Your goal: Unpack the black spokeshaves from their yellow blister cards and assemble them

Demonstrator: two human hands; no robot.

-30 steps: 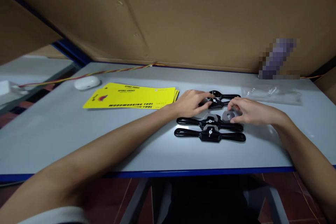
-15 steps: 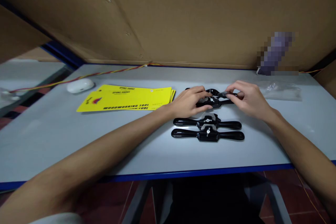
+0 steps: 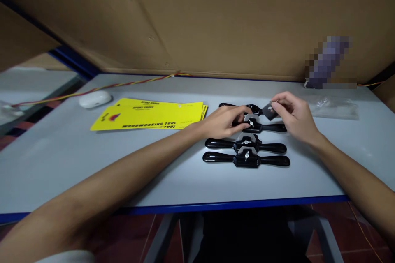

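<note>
I see my left hand gripping a black spokeshave on the desk | right hand pinching, I think, a small blade just above.

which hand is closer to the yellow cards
Left. The left hand lies just right of the yellow cards, beside their edge; the right hand is farther right, pinching a small metal plate.

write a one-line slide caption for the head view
Left hand steadies a black spokeshave while the right hand pinches a small metal plate.
</note>
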